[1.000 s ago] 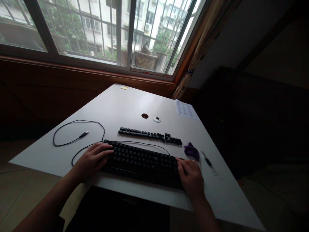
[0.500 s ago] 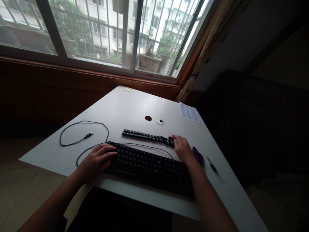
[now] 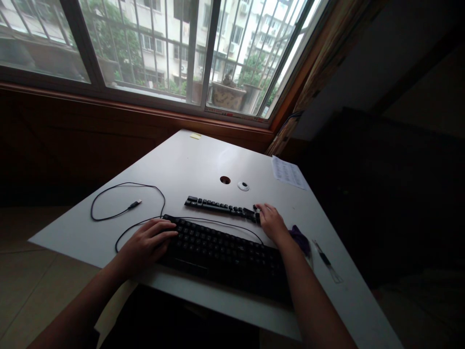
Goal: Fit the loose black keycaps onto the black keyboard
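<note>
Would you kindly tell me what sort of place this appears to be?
Probably a room in a home or small office: a white desk stands near a barred window, with buildings outside, and a keyboard lies on the desk.

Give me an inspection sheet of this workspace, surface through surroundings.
Surface: white table with a round hole.
Work items: black keyboard; loose keycap row behind it.
Clutter: purple cloth, slim tool, paper sheet, yellow note, white disc.
Hands: left hand on the keyboard's left end; right hand at the row's right end, grip unclear.
Cables: black cable looped at left, plug lying on the table.
Surroundings: barred window beyond; dark area at right.
</note>
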Available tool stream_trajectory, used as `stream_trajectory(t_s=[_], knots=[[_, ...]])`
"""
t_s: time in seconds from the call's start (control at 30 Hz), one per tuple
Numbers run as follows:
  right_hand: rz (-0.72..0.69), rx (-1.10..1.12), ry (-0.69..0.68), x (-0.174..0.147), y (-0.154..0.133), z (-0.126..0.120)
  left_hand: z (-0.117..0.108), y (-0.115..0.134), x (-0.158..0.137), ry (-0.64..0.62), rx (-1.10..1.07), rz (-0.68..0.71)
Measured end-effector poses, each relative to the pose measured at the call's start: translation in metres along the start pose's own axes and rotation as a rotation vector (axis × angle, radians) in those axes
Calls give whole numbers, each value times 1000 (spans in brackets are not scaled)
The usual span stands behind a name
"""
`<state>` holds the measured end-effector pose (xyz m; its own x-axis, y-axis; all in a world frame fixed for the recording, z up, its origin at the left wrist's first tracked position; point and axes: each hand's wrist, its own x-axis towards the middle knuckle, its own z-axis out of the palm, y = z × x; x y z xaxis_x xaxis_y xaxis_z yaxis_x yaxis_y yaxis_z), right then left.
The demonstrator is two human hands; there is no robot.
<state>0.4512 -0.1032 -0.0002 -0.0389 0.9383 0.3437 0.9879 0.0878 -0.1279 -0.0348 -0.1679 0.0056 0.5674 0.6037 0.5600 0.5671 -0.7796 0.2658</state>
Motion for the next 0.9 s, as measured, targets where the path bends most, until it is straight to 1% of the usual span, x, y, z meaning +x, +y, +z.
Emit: stream_trajectory(t_s=[0.13,0.27,0.47,0.57,0.7,0.9], knots=[[-4,-1,1,12,2,0,0,-1,0,0,-3,5],[-21,8,-8,27,10,-6,-1,0,0,-16,6,6],[-23,-1,-59,46,16,-8,-1,1,1,-4,4,12],[-17,-5,-91,51,14,-6,0,0,0,-19,6,7],[-17,1,-116,56,10,-3,0,1,0,-4,-1,5],[-44,52,-99,55,4,-8,-1,2,2,5,5,12]])
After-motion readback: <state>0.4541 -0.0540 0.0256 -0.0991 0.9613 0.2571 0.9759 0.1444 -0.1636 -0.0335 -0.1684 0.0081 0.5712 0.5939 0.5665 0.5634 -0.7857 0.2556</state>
